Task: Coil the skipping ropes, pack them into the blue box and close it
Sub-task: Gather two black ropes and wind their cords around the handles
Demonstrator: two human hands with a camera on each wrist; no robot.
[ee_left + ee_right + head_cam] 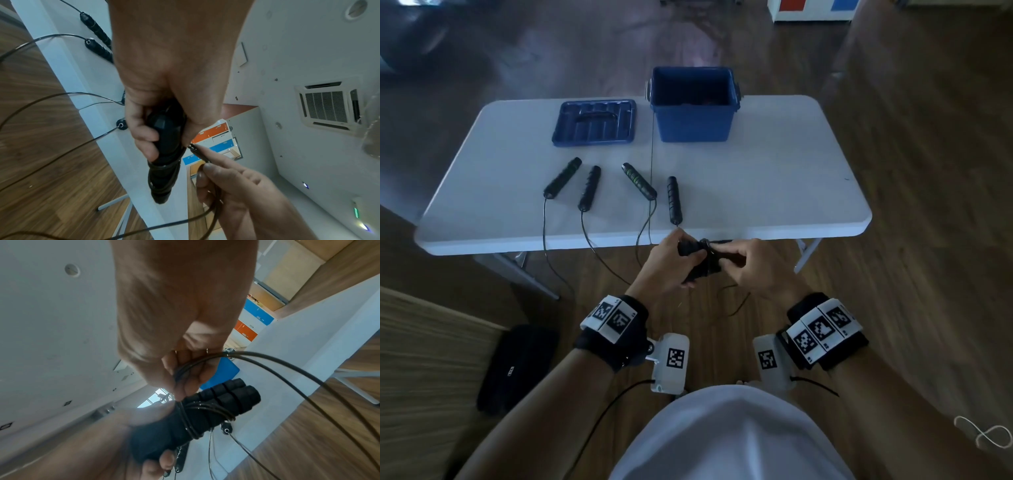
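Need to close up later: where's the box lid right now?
In the head view the lid lies flat on the far left part of the table, just left of the open blue box and beyond the rope handles.

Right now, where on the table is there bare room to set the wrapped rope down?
The table's right half is bare, right of the blue box and the rightmost handle. A smaller bare strip lies left of the lid. The near-left middle is crowded with four handles, cords trailing over the front edge.
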